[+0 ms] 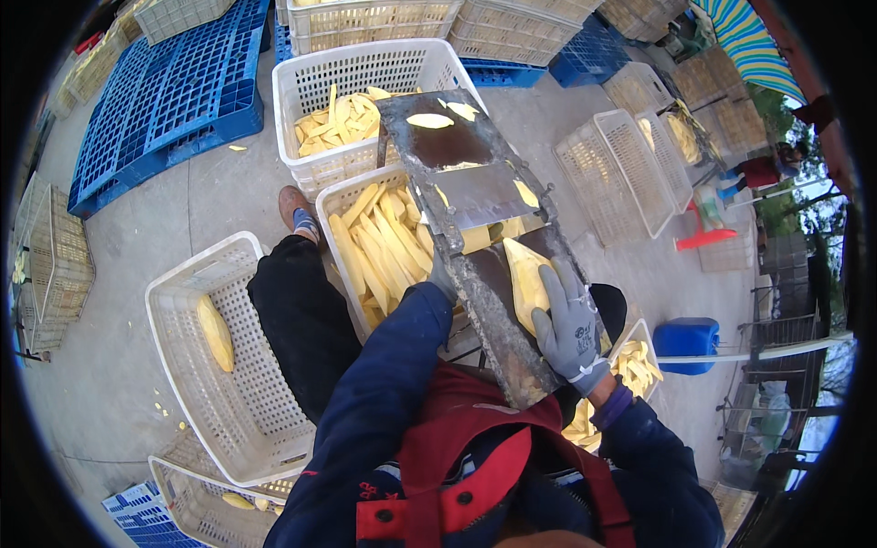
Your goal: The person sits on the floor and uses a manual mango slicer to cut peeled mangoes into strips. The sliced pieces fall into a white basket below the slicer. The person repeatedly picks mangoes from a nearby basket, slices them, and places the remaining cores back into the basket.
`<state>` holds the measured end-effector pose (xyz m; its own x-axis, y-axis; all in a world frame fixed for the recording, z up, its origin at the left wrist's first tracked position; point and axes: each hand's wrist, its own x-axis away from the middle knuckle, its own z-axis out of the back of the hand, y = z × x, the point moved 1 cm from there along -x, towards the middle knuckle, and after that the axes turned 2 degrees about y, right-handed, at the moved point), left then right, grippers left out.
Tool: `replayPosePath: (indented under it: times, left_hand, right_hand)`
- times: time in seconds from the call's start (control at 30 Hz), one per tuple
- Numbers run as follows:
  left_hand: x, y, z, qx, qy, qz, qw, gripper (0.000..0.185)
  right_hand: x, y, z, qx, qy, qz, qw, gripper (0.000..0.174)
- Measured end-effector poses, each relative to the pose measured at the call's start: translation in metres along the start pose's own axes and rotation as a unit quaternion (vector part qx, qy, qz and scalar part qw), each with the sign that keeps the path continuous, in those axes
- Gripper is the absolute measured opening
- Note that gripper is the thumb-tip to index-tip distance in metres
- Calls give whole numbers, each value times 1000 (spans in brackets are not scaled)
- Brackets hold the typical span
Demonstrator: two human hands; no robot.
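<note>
My right hand [569,329], in a grey work glove, presses a peeled yellow tuber [526,281] flat on the lower part of a slicing board [507,342]. A wide metal blade [479,195] crosses the board above the tuber. Thin yellow pieces [430,121] lie on the board's upper end. My left hand [444,275], also gloved, is mostly hidden under the board's left edge, so its grip does not show. Below the board stands a crate [325,205] full of long yellow slices [387,240].
A white crate [288,154] with more slices stands beyond the board. On the left is a crate [161,335] holding one peeled tuber [216,332]. Blue pallets [171,89], stacked crates [377,24] and a blue jerrycan [685,346] stand around. Another person [760,171] is at far right.
</note>
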<state>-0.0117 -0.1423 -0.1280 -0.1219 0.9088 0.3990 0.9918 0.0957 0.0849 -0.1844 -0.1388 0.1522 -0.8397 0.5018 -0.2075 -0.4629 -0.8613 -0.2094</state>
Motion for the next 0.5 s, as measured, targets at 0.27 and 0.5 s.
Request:
replayPosePath:
  times: [0.27, 0.5]
  left_hand:
    - [-32, 18, -41, 10, -80, -48, 996, 53]
    - [-31, 11, -86, 12, -82, -93, 992, 57]
  right_hand:
    - [-158, 55, -95, -40, 36, 135, 989, 47]
    - [-155, 52, -94, 25, 69, 149, 986, 46]
